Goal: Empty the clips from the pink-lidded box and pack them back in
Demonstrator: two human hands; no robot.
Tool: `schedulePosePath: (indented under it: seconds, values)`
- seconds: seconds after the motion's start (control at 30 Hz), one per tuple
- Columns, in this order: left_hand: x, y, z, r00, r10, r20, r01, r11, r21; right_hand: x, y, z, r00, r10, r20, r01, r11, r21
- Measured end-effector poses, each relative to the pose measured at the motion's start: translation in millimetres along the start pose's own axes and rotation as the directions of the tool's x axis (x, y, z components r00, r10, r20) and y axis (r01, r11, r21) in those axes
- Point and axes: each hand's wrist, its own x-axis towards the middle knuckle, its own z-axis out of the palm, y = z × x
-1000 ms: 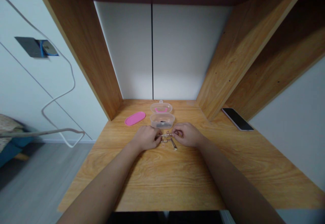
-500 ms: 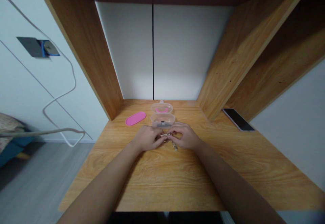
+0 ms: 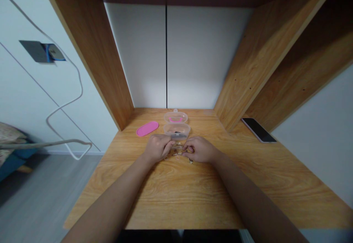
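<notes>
Head camera view: on a wooden desk (image 3: 176, 199), a person's left hand (image 3: 157, 149) and right hand (image 3: 200, 149) curl low over linked metal wire rings (image 3: 178, 154), just before a clear plastic box (image 3: 177, 131), a pink lid (image 3: 147, 128) lying beside it; fingers hide the rings, so whether either hand pinches them cannot be told.

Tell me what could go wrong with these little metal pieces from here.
The small metal puzzle pieces are tangled between the left hand and the right hand, so a slip might pinch a finger or scatter them. The clear plastic box sits right against the left hand, so a careless move could knock it. A metal end near the right hand might also scratch the wooden tabletop.
</notes>
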Motion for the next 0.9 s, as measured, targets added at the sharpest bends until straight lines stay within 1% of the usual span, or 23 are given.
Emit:
schedulePosePath:
  seconds: [0.07, 0.13, 0.37, 0.47, 0.6, 0.73, 0.9]
  values:
    - [0, 1, 1.3, 1.000, 0.003, 0.002, -0.003, 1.000, 0.001, 0, -1, 0, 1.000, -0.019, 0.020, 0.019, 1.000, 0.002]
    - [0, 2, 2.4, 1.000, -0.002, -0.002, 0.002, 1.000, -0.003, -1, -3, -2, 1.000, -0.019, 0.013, 0.019, 1.000, 0.016]
    - [-2, 3, 7.6, 0.996, -0.085, -0.011, 0.085, 0.996, -0.016, -5, -8, -10, 0.992, -0.002, -0.126, 0.013, 0.997, 0.082]
    - [-2, 4, 8.6, 0.993, -0.107, -0.042, 0.105, 0.994, -0.034, -6, -6, -11, 0.988, 0.004, -0.153, 0.008, 0.997, 0.078]
    - [0, 6, 8.0, 0.987, -0.111, -0.119, 0.100, 0.990, -0.095, -7, -2, -11, 0.976, 0.016, -0.219, 0.010, 0.993, 0.118]
    - [1, 7, 7.5, 0.980, -0.117, -0.162, 0.092, 0.984, -0.151, -8, 0, -7, 0.944, 0.050, -0.327, 0.018, 0.980, 0.200]
    - [2, 8, 7.7, 0.976, -0.093, -0.194, 0.052, 0.977, -0.205, -5, -3, 1, 0.859, 0.148, -0.490, -0.004, 0.959, 0.284]
